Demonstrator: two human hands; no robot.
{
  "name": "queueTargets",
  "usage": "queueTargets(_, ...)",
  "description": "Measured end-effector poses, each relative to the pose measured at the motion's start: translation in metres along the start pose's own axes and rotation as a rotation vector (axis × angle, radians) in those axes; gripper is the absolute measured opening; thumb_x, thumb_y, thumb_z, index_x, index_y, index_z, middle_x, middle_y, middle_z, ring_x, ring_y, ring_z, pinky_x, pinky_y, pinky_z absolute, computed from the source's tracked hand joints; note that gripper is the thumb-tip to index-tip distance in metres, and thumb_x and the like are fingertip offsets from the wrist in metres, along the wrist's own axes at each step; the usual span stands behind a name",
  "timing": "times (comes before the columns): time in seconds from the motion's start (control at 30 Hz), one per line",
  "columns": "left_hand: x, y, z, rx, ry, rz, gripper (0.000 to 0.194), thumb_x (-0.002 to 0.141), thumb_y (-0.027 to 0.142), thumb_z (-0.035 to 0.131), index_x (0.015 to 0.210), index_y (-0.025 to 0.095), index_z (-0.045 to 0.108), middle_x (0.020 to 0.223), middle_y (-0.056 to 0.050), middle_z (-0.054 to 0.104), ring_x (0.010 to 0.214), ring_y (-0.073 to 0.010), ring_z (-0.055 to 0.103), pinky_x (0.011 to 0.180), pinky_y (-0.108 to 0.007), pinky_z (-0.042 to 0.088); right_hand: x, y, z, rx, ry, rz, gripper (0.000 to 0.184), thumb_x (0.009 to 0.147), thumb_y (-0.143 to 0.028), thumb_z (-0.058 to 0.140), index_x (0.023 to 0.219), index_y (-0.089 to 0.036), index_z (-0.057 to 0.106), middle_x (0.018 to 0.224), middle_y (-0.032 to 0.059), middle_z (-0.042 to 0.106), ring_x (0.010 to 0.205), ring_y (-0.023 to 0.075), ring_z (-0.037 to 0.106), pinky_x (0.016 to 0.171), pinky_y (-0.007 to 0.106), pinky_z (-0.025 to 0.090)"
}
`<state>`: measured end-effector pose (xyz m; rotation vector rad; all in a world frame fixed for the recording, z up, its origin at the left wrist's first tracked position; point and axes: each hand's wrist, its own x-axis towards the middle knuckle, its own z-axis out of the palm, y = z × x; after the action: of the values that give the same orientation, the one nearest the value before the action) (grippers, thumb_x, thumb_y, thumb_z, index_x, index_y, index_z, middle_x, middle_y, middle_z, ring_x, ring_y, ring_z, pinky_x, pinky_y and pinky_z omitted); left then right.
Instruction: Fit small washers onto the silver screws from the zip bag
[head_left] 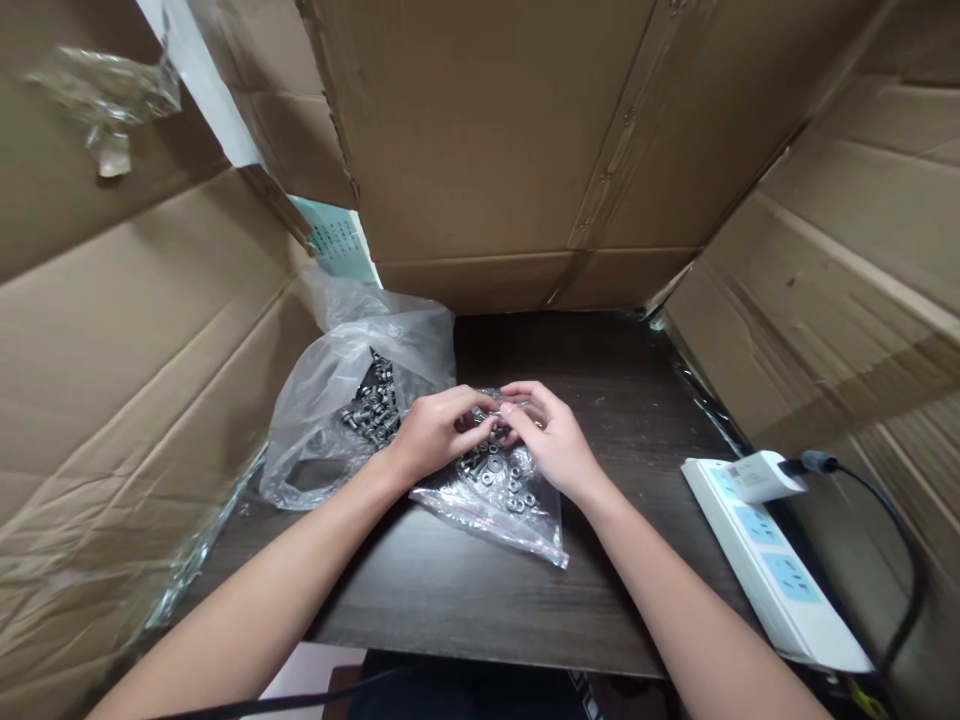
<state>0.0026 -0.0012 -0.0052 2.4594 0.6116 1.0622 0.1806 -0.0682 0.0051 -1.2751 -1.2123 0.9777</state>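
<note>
My left hand [442, 425] and my right hand [551, 435] meet above a clear zip bag [517, 535] lying flat on the dark table. Both are closed in a pinch, fingertips almost touching. Between them shows a small shiny metal fastener [495, 413]; its exact kind is partly covered by the fingers. Loose nuts and washers [491, 465] lie on or in the zip bag, under and in front of my hands. Just left of my left hand, a larger translucent plastic bag [300, 440] stands open with a heap of metal bolts [375, 410] in it.
Cardboard walls [510, 130] enclose the dark wooden table [600, 360] at the back and both sides. A white power strip [780, 580] with a plugged-in adapter [761, 475] and a black cable [911, 560] runs along the right. Bluish paper with writing [337, 240] stands at the back left.
</note>
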Motion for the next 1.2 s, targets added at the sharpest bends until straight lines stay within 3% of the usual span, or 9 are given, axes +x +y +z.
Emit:
queueTargets(0.13,-0.0002,-0.0008,0.0008,0.007,0.015,0.022,0.013,0.096,0.023,0.063,0.105,0.016,0.070,0.092,-0.004,0.073,0.067,-0.0099,0.063,0.063,-0.021,0.051,0.0007,-0.0012,-0.0011,0.098,-0.080,-0.016,0.039,0.076,-0.037,0.079,0.107,-0.022,0.062,0.102,0.0074,0.071,0.093,0.0210,0.070,0.072,0.033,0.062)
queueTargets(0.33,0.0003,0.0004,0.0000,0.029,0.017,0.027,0.012,0.096,0.025,0.064,0.103,0.016,0.070,0.088,-0.003,0.071,0.065,-0.0095,0.062,0.063,-0.021,0.050,-0.0002,0.0007,0.0009,-0.041,0.027,0.037,0.028,0.091,-0.047,0.061,0.092,-0.019,0.064,0.064,-0.0008,0.062,0.051,0.0135,0.060,0.052,0.028,0.054)
queueTargets(0.47,0.0007,-0.0001,-0.0011,0.027,0.031,0.040,0.011,0.096,0.022,0.064,0.102,0.015,0.069,0.091,-0.004,0.072,0.067,-0.0100,0.064,0.066,-0.021,0.051,-0.0004,-0.0019,0.0008,0.078,-0.019,-0.009,0.037,0.079,-0.036,0.076,0.110,-0.022,0.062,0.107,0.0084,0.070,0.094,0.0216,0.071,0.069,0.032,0.062)
queueTargets(0.53,0.0009,-0.0008,-0.0009,0.029,0.032,0.046,0.011,0.096,0.021,0.064,0.103,0.015,0.069,0.093,-0.005,0.073,0.069,-0.0102,0.065,0.066,-0.021,0.051,-0.0002,-0.0023,0.0003,0.129,-0.061,-0.025,0.044,0.075,-0.032,0.079,0.114,-0.022,0.061,0.111,0.0086,0.071,0.100,0.0219,0.071,0.076,0.033,0.063)
queueTargets(0.7,0.0011,-0.0030,0.0000,0.051,0.012,0.049,0.011,0.095,0.023,0.066,0.103,0.016,0.070,0.092,-0.003,0.075,0.071,-0.0109,0.067,0.067,-0.020,0.052,-0.0003,0.0009,0.0008,-0.015,0.056,0.042,0.027,0.090,-0.045,0.063,0.090,-0.019,0.064,0.069,0.0021,0.067,0.057,0.0157,0.065,0.056,0.031,0.058)
queueTargets(0.9,0.0000,-0.0059,-0.0003,0.051,0.014,0.071,0.014,0.096,0.022,0.065,0.107,0.016,0.072,0.094,-0.004,0.076,0.075,-0.0121,0.070,0.069,-0.021,0.054,0.0017,0.0012,-0.0010,0.179,-0.060,0.001,0.045,0.072,-0.031,0.083,0.111,-0.021,0.064,0.127,0.0104,0.068,0.111,0.0242,0.069,0.088,0.036,0.061)
queueTargets(0.97,-0.0004,-0.0061,0.0011,0.053,0.032,0.079,0.014,0.096,0.023,0.065,0.104,0.015,0.072,0.094,-0.005,0.077,0.077,-0.0128,0.071,0.070,-0.021,0.055,0.0028,0.0015,-0.0011,0.201,-0.067,0.023,0.046,0.070,-0.031,0.085,0.110,-0.020,0.064,0.115,0.0097,0.074,0.106,0.0240,0.071,0.091,0.038,0.060)
queueTargets(1.1,-0.0007,-0.0031,0.0042,0.040,0.004,0.105,0.015,0.094,0.024,0.068,0.107,0.017,0.073,0.092,-0.003,0.077,0.071,-0.0112,0.070,0.065,-0.020,0.054,0.0043,0.0010,-0.0010,0.131,0.075,0.099,0.031,0.079,-0.045,0.075,0.093,-0.019,0.065,0.082,0.0069,0.075,0.078,0.0233,0.073,0.070,0.037,0.062)
queueTargets(1.2,0.0004,-0.0005,0.0035,0.046,0.020,0.112,0.014,0.094,0.022,0.068,0.106,0.016,0.073,0.094,-0.004,0.077,0.075,-0.0118,0.072,0.066,-0.019,0.054,0.0042,-0.0011,-0.0027,0.136,0.087,0.117,0.032,0.079,-0.048,0.075,0.088,-0.019,0.066,0.084,0.0066,0.074,0.076,0.0221,0.071,0.066,0.035,0.062)
